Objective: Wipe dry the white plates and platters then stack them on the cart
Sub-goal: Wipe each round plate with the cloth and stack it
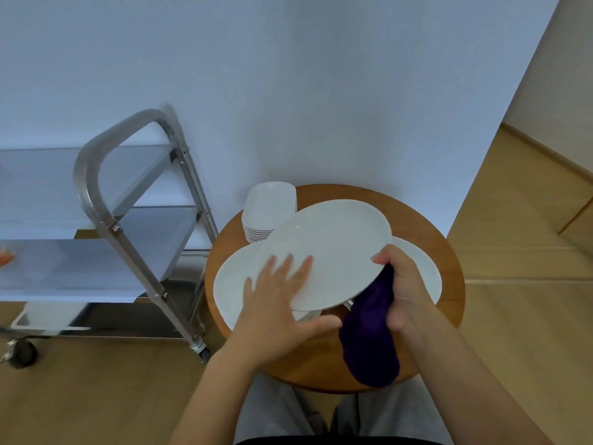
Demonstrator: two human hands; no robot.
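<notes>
Both hands busy on one plate (330,252), raised and tilted above the round wooden counter (449,284): left hand (279,303) spread flat, fingers straight on the upper face, thumb under the near rim; right hand (401,284) clamped on the right rim together with a purple cloth (369,342) hanging below. Best done by keeping the left palm as the steady support, sliding the cloth around rim and underside in one sweep, then turning the plate for the top face. Likely early in the job, judging by the stacks waiting. Below the plate, a stack of flat plates (231,284) on the left and another (426,271) on the right, both near the counter's edge; a pile of deeper dishes (266,210) by the wall. Little free surface on the counter, so safer kept lifted. Metal cart (128,226) just to the left, shelves open, handle frame rising between plate and shelf; worth carrying up and over it. Bare floor to the right.
</notes>
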